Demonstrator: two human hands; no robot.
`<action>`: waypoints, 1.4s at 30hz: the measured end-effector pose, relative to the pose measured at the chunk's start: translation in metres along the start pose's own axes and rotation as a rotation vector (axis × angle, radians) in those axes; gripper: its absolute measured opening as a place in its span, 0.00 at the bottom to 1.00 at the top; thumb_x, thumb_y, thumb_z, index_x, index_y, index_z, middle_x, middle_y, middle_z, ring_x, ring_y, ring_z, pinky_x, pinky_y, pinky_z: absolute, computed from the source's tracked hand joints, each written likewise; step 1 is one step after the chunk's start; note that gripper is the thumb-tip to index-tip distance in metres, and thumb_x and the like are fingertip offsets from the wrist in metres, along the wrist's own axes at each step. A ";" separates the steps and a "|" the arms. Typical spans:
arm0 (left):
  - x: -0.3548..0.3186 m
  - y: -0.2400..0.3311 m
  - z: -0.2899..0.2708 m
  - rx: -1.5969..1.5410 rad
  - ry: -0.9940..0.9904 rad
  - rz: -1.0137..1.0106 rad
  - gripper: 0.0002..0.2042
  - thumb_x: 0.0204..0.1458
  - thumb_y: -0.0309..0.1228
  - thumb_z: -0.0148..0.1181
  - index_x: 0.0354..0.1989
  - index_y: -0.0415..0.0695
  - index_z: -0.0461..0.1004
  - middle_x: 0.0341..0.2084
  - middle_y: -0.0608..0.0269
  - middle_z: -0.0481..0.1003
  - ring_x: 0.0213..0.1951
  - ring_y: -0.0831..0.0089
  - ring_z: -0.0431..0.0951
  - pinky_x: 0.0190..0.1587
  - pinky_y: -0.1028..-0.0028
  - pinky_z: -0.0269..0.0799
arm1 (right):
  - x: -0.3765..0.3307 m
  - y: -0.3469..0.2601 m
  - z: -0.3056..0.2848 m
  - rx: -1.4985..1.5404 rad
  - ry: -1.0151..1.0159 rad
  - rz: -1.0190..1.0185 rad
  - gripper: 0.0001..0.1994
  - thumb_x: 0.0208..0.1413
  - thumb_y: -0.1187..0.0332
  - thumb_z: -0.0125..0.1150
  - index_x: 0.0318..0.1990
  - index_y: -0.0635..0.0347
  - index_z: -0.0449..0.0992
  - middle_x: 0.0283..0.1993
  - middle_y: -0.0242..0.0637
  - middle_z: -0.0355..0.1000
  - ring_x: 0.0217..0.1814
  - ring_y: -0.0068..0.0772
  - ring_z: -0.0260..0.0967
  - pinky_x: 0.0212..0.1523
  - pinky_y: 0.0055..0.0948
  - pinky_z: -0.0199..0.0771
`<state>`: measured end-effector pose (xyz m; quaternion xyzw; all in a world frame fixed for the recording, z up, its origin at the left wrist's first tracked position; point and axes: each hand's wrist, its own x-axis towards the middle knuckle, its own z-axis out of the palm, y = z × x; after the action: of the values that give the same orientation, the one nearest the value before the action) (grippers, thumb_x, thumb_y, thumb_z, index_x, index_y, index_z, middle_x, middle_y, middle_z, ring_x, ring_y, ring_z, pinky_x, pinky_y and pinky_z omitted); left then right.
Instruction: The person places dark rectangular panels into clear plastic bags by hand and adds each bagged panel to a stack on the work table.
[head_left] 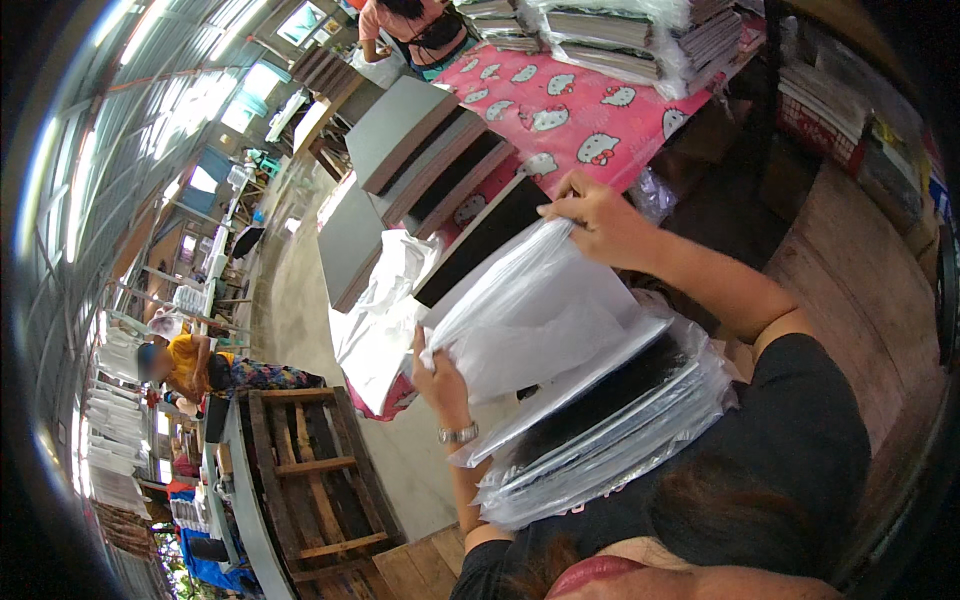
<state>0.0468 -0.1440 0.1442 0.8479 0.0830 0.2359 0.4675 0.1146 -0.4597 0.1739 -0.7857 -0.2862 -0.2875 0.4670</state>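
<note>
A translucent plastic bag (550,330) is stretched between my two hands in front of me. My right hand (597,225) pinches its far upper edge with thumb and fingers. At the opposite edge my left hand (438,385), with a watch at the wrist, grips the plastic, fingers closed. A black board (482,243) stands on edge just beyond the bag, at the table's near side. Close to my body lies a stack of black sheets in clear plastic (610,430). White plastic bags (385,300) lie loosely left of the black board.
Grey and black board stacks (400,140) stand on a table with a pink cartoon-print cover (540,90). Plastic-wrapped stacks (620,40) sit at its far right. A wooden pallet (315,465) is at lower left. Two people work farther off, one in yellow (190,360).
</note>
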 end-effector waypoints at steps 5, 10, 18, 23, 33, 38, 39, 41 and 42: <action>-0.045 0.043 -0.064 -0.061 -0.080 -0.086 0.02 0.48 0.22 0.55 0.25 0.38 0.73 0.17 0.72 0.70 0.18 0.84 0.65 0.20 0.81 0.57 | 0.001 -0.021 -0.051 0.682 -0.571 0.567 0.13 0.49 0.73 0.61 0.42 0.66 0.73 0.28 0.31 0.69 0.28 0.19 0.66 0.29 0.21 0.67; -0.037 -0.002 -0.075 -0.421 -0.712 -0.610 0.06 0.48 0.30 0.58 0.28 0.41 0.74 0.20 0.70 0.71 0.20 0.82 0.68 0.22 0.80 0.61 | -0.052 0.037 -0.042 1.151 -0.697 0.899 0.19 0.47 0.73 0.63 0.48 0.67 0.68 0.32 0.37 0.71 0.28 0.24 0.70 0.28 0.21 0.70; -0.072 -0.150 0.010 0.102 -0.895 -0.809 0.09 0.49 0.33 0.60 0.34 0.42 0.74 0.30 0.66 0.73 0.32 0.79 0.71 0.33 0.77 0.66 | -0.207 0.211 0.043 0.608 -0.804 1.319 0.15 0.46 0.70 0.62 0.43 0.63 0.74 0.38 0.35 0.73 0.37 0.32 0.72 0.38 0.34 0.71; -0.086 -0.207 -0.049 -0.175 -0.236 -0.987 0.09 0.49 0.33 0.61 0.36 0.42 0.74 0.32 0.66 0.73 0.33 0.79 0.71 0.36 0.76 0.66 | -0.094 0.100 0.015 0.246 -0.959 0.797 0.15 0.54 0.62 0.56 0.47 0.60 0.74 0.44 0.35 0.73 0.44 0.30 0.69 0.46 0.29 0.68; -0.022 0.035 -0.099 -0.597 -0.198 0.023 0.14 0.41 0.21 0.63 0.40 0.38 0.72 0.36 0.64 0.72 0.39 0.76 0.70 0.41 0.78 0.64 | -0.068 0.070 0.087 -0.092 -1.632 0.135 0.26 0.56 0.52 0.52 0.55 0.62 0.68 0.56 0.46 0.66 0.55 0.47 0.65 0.56 0.38 0.62; -0.018 0.089 -0.016 -0.790 -0.400 0.041 0.23 0.44 0.23 0.60 0.52 0.33 0.67 0.48 0.55 0.70 0.50 0.67 0.69 0.55 0.70 0.61 | 0.028 -0.063 0.070 0.540 -0.672 -0.059 0.37 0.47 0.61 0.66 0.64 0.53 0.53 0.50 0.49 0.70 0.48 0.44 0.70 0.50 0.35 0.69; -0.012 0.091 -0.006 -0.892 -0.428 0.028 0.25 0.46 0.27 0.61 0.53 0.32 0.65 0.49 0.52 0.70 0.52 0.64 0.69 0.57 0.66 0.61 | 0.035 -0.070 0.069 0.461 -0.606 -0.037 0.35 0.47 0.65 0.65 0.63 0.54 0.56 0.45 0.47 0.71 0.44 0.39 0.71 0.47 0.33 0.70; -0.003 0.088 -0.005 -0.844 -0.350 0.031 0.26 0.46 0.28 0.62 0.54 0.31 0.64 0.48 0.50 0.71 0.50 0.63 0.71 0.55 0.66 0.63 | 0.045 -0.070 0.062 0.476 -0.506 0.065 0.31 0.47 0.71 0.65 0.60 0.57 0.61 0.38 0.44 0.73 0.36 0.30 0.72 0.42 0.28 0.71; 0.000 0.086 -0.004 -0.822 -0.306 0.026 0.27 0.46 0.29 0.63 0.55 0.31 0.63 0.47 0.49 0.71 0.49 0.63 0.72 0.55 0.66 0.64 | 0.051 -0.061 0.056 0.569 -0.476 0.150 0.29 0.47 0.73 0.64 0.59 0.58 0.63 0.35 0.42 0.73 0.34 0.24 0.71 0.39 0.26 0.70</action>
<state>0.0376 -0.1881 0.2175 0.6175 -0.0986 0.1270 0.7699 0.1154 -0.3760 0.2234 -0.6881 -0.3967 0.0291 0.6069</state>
